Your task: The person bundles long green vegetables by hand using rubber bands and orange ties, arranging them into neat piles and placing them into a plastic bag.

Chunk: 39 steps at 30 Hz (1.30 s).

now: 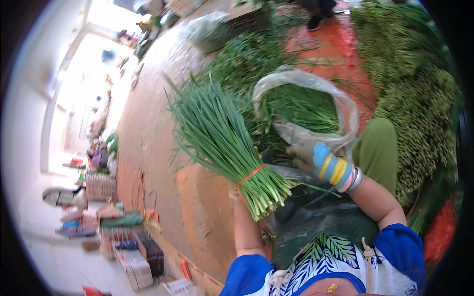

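A large bundle of long green leafy stalks, which look like garlic chives, is tied with an orange band near its pale cut ends. My left hand holds it from beneath, mostly hidden behind the stalks. My right hand, in a blue, yellow and grey glove, is beside the bundle's cut ends and just below the rim of an open plastic sack. Loose green stalks lie in that sack. The fingers of my right hand are blurred. A dark apron or sheet covers my lap.
Loose green leaves are heaped beyond the sack. Stacked bundles stand at the right, beside my knee. Another person's shoe is at the top. Crates and cardboard boxes line the left side.
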### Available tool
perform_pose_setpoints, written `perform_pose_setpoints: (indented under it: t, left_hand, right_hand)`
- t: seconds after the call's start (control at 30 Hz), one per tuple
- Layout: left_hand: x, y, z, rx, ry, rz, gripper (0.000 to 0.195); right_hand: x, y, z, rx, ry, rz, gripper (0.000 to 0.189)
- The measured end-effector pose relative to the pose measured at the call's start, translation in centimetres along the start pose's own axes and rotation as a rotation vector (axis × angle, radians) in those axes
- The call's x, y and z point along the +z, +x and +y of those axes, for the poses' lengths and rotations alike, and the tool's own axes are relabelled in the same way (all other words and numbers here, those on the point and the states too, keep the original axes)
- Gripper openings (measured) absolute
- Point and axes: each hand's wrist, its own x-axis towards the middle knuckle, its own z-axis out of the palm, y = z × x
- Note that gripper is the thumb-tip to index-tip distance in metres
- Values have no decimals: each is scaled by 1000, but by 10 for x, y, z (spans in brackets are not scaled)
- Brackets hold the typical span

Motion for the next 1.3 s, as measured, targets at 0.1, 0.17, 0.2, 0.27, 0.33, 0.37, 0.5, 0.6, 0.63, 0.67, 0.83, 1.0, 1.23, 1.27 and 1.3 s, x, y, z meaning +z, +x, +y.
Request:
perform_pose_setpoints:
  t: [0.1,0.17,0.2,0.27,0.33,0.37,0.5,0.6,0.63,0.67,0.83,1.0,1.23,1.27,1.3]
  left_hand:
    - [32,16,-31,69,135,154,69]
    - [42,29,-49,2,164,16,69]
    - [46,33,-56,-106,84,-36,68]
    - [53,47,-79,-250,38,-101,68]
    - [57,52,-94,-340,56,-108,68]
    - [57,53,-100,-368,67,-108,68]
    - [54,51,-110,-438,104,-92,69]
    - [53,44,-95,-426,148,-54,69]
    - [56,43,-92,-424,169,-50,69]
    - [59,45,-92,-424,184,-45,69]
    - [104,47,-83,-356,432,64,74]
    - [118,51,-78,-380,465,18,66]
    - [113,54,-79,-434,533,25,57]
    - [113,56,-77,-429,564,27,55]
    - [118,59,-79,-430,592,29,54]
  right_hand:
    - [-16,-12,17,89,659,226,65]
    - [-15,-16,15,27,638,320,65]
    - [-19,-16,16,-2,629,411,67]
    - [-34,-26,24,-57,593,592,70]
    - [-65,-40,20,-21,293,753,70]
    - [-84,-46,15,-5,145,823,69]
    - [-130,-43,9,69,137,683,55]
    - [-148,-36,5,80,-142,461,28]
    - [-141,-28,39,-44,-291,621,18]
    - [-136,-23,74,-139,-464,796,11]
    - [-174,-84,104,-101,1283,1129,21]
    - [-144,-58,51,-295,393,1119,28]
    - [-143,-48,29,-279,-123,705,28]
    - [-141,-45,39,-349,-17,715,27]
    - [-143,-45,47,-325,79,676,27]
